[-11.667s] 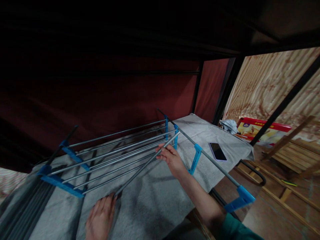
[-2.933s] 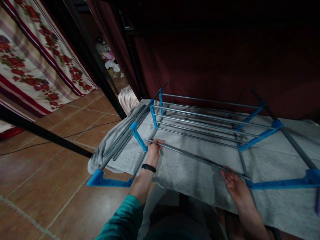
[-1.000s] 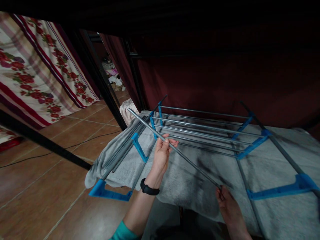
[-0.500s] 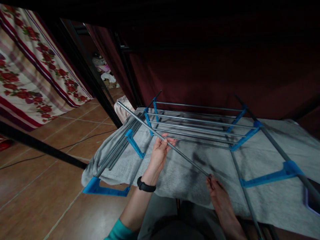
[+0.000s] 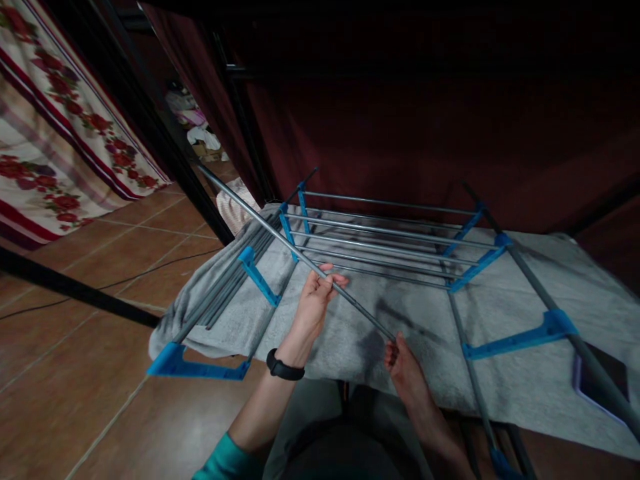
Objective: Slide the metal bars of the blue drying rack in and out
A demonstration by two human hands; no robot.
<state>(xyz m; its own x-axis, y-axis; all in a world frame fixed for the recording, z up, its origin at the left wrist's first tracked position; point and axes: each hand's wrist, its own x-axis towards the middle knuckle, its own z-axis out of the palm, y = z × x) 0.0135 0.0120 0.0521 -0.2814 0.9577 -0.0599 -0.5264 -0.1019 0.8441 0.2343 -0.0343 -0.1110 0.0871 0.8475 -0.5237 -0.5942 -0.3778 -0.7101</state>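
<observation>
Metal rod | pinched in left hand | lower end in right hand

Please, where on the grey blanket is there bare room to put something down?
Between the right hand and the blue bracket near the phone; also beyond that phone. Crowded: the left end, where rods lie together.

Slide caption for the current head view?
Left hand and right hand hold a metal rod aslant above gray cloth, near a blue-bracketed rack.
</observation>
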